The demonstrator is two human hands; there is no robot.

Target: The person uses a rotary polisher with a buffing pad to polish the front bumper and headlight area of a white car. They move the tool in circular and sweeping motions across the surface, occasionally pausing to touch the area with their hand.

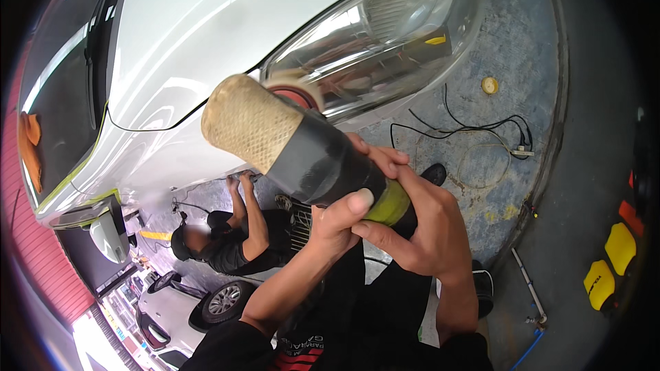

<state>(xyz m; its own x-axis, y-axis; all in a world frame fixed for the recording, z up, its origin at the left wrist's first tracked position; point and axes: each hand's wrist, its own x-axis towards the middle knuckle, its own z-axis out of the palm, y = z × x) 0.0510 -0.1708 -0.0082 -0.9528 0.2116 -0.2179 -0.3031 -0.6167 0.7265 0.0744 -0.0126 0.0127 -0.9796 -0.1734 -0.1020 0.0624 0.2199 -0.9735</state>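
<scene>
Gripping the polisher [302, 148] with both hands [337, 223] [419, 227] closed around its body, the person presses its pad against the headlight [378, 34] of the white car [185, 34]. Steady, even pressure and a flat pad should likely serve best.

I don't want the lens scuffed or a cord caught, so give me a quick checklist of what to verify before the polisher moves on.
1. Both hands on the tool: left hand and right hand wrap the polisher body. Ok.
2. Pad against the headlight: the orange pad sits at the lens's lower edge; contact cannot tell.
3. Black cable on the floor: lying loose beside the car. Not ok.
4. Another person crouches close by the bumper. Not ok.
5. White hood masked: yellow tape only along the far edge; near the lens cannot tell.
</scene>
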